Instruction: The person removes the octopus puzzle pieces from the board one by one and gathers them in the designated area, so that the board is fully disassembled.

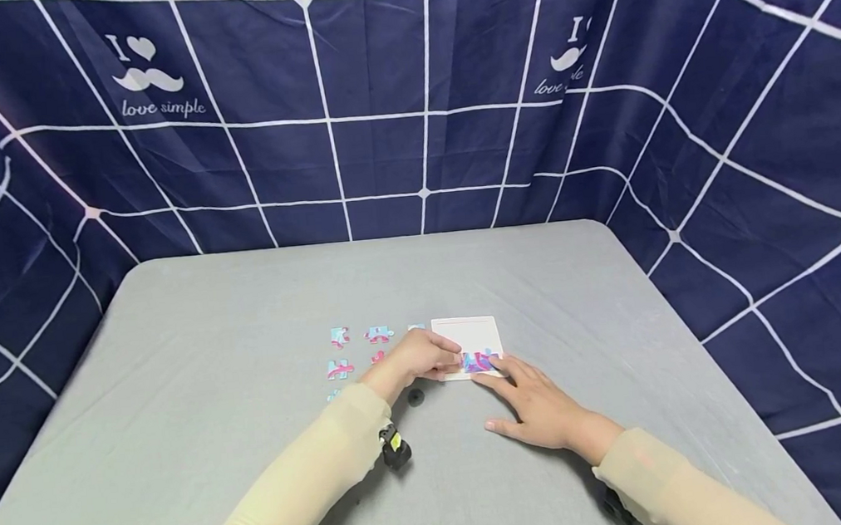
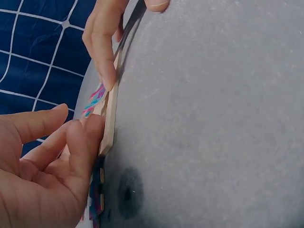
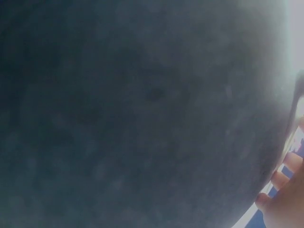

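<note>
A white puzzle tray (image 1: 464,329) lies on the grey table, with joined blue, pink and purple puzzle pieces (image 1: 478,362) along its near side. My left hand (image 1: 419,354) reaches over the tray's left edge, bent fingers at the end of the joined pieces. In the left wrist view its fingertips (image 2: 96,124) meet the tray's wooden rim (image 2: 110,124); whether they pinch a piece is hidden. From the right, my right hand (image 1: 541,406) rests extended fingers on the near right part of the tray and pieces, thumb spread away. Only part of this hand (image 3: 287,199) shows in the right wrist view.
Loose puzzle pieces (image 1: 378,334) lie in rows left of the tray, some partly behind my left hand and sleeve. A small dark round spot or object (image 1: 416,397) is on the table just below my left wrist. A navy grid curtain (image 1: 381,153) surrounds the table.
</note>
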Demonstrator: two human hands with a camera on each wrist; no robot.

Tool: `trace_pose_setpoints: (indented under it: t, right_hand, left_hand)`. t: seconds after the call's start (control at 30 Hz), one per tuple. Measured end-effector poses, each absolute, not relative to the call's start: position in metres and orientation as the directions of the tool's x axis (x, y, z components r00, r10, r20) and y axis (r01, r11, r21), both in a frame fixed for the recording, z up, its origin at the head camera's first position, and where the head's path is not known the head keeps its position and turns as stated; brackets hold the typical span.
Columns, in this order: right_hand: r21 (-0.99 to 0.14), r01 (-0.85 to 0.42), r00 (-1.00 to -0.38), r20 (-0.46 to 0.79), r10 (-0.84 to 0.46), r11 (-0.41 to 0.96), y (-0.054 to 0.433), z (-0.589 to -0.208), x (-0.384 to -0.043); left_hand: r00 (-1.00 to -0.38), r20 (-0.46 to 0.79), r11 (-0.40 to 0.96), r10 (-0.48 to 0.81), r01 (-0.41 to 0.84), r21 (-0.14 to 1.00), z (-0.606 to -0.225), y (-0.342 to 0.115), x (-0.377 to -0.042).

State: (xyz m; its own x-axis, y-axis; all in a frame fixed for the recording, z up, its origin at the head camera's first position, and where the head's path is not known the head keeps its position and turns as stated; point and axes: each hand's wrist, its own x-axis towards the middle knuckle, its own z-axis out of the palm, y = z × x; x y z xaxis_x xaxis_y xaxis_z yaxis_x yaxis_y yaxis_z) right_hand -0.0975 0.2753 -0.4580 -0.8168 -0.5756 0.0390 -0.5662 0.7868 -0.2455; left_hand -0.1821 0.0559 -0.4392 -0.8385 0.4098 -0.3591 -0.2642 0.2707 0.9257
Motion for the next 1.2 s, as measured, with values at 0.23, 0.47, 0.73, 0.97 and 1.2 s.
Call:
trace_pose_setpoints:
  t: [0.23,0.47,0.73,0.97,1.2]
  right_hand:
    - [-0.244,-0.574,-0.813,0.05,-0.581,0.782,0.275,-0.46,-0.098]
    - [-0.233,-0.582,-0.808,0.053,-0.587,0.78,0.277,-0.464,-0.1]
    - [-0.236,-0.589,-0.803,0.06,-0.593,0.773,0.278,-0.465,-0.1]
    - [-0.236,-0.596,-0.799,0.074,-0.597,0.768,0.277,-0.465,-0.1]
    - [-0.234,-0.583,-0.808,0.059,-0.587,0.778,0.277,-0.464,-0.1]
  left_hand:
    - [-0.862,-0.344,0.273,0.372,-0.253,0.928,-0.438,0.061,-0.179]
    - [-0.884,-0.301,0.271,0.357,-0.211,0.939,-0.442,0.065,-0.177]
    - [-0.908,-0.276,0.279,0.315,-0.189,0.941,-0.448,0.07,-0.177]
    - [-0.921,-0.27,0.293,0.28,-0.185,0.938,-0.452,0.073,-0.178]
    - [-0.924,-0.273,0.292,0.269,-0.192,0.937,-0.452,0.073,-0.177]
